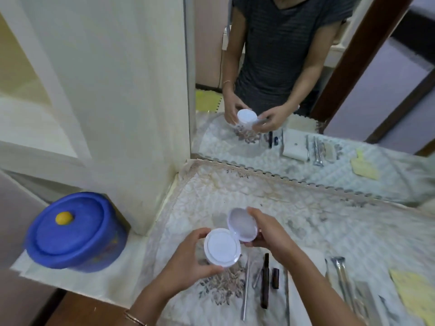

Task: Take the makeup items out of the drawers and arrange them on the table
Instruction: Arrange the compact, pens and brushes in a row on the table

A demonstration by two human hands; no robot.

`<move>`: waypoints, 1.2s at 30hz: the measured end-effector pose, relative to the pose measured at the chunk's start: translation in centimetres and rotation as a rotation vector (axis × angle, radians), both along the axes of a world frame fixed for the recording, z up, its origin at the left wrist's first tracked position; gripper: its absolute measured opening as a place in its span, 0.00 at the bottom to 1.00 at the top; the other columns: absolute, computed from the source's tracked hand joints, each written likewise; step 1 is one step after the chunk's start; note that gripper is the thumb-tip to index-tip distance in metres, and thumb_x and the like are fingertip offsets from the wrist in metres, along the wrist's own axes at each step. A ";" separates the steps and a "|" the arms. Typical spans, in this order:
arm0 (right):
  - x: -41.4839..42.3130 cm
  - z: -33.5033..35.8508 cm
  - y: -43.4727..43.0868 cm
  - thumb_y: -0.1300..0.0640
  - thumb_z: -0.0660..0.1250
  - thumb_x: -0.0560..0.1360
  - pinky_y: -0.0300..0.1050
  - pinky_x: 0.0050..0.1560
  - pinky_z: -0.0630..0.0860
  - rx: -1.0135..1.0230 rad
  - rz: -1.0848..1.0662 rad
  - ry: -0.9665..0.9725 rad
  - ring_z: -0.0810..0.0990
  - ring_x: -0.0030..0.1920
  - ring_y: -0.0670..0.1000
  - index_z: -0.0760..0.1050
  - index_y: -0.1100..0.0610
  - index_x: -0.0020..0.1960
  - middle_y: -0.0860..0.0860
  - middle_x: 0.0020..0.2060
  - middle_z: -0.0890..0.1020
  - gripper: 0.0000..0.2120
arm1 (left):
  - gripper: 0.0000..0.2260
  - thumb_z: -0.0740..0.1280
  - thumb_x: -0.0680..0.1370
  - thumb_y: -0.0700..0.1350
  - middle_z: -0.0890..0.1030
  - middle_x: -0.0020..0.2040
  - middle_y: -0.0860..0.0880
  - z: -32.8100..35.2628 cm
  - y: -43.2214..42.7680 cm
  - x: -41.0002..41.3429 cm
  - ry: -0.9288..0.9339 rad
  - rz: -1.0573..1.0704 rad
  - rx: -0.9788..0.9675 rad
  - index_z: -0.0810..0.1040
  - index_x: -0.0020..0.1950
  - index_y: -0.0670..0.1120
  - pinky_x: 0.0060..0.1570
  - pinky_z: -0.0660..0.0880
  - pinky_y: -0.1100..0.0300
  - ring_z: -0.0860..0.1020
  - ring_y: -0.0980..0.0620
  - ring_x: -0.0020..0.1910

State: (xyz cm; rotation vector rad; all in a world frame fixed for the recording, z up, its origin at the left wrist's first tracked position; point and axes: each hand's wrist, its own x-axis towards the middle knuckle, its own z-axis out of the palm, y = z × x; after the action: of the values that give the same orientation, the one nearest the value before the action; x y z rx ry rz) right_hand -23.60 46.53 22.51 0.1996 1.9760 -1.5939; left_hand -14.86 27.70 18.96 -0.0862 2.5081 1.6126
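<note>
A round white compact is held open above the table. My left hand (188, 257) grips its base (222, 247), which shows a white puff inside. My right hand (268, 231) holds the hinged lid (241, 225) tilted up and back. Below them on the quilted floral cloth (306, 220) lie a dark pencil-like stick (265, 281), a short dark cap (275, 278), and thin metal tools (246, 290).
A mirror (306, 90) stands at the back of the table and reflects me and the items. More metal tools (341, 278) and a pale yellow card (414, 292) lie at the right. A blue lidded bucket (73, 234) sits on a ledge at the left.
</note>
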 end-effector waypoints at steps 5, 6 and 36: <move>0.9 -1.2 -0.7 0.40 0.60 0.74 0.55 0.52 0.80 0.075 0.031 0.054 0.80 0.51 0.59 0.77 0.56 0.42 0.57 0.47 0.79 0.19 | 0.34 0.76 0.57 0.61 0.62 0.54 0.66 -2.0 2.2 1.6 -0.053 -0.025 -0.149 0.59 0.55 0.65 0.52 0.67 0.67 0.68 0.65 0.55; 1.1 -1.5 -1.0 0.39 0.60 0.73 0.59 0.54 0.79 0.098 0.058 0.070 0.79 0.51 0.61 0.76 0.57 0.40 0.57 0.43 0.78 0.21 | 0.34 0.75 0.53 0.66 0.63 0.53 0.66 -2.3 2.4 1.9 -0.058 0.002 -0.145 0.60 0.53 0.66 0.51 0.68 0.67 0.68 0.64 0.55; 8.0 -7.0 1.1 0.50 0.60 0.73 0.46 0.40 0.72 0.837 0.188 0.187 0.77 0.42 0.54 0.75 0.55 0.37 0.53 0.37 0.82 0.11 | 0.40 0.74 0.47 0.68 0.78 0.41 0.51 -7.3 5.5 2.1 0.055 -0.025 -0.736 0.72 0.51 0.47 0.35 0.76 0.61 0.80 0.50 0.40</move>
State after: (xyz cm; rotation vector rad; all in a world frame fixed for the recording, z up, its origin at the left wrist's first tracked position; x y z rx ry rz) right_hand -15.59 47.64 15.48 0.1791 2.6174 -0.6106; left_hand -12.81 33.16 11.65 -0.0938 2.9828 0.6125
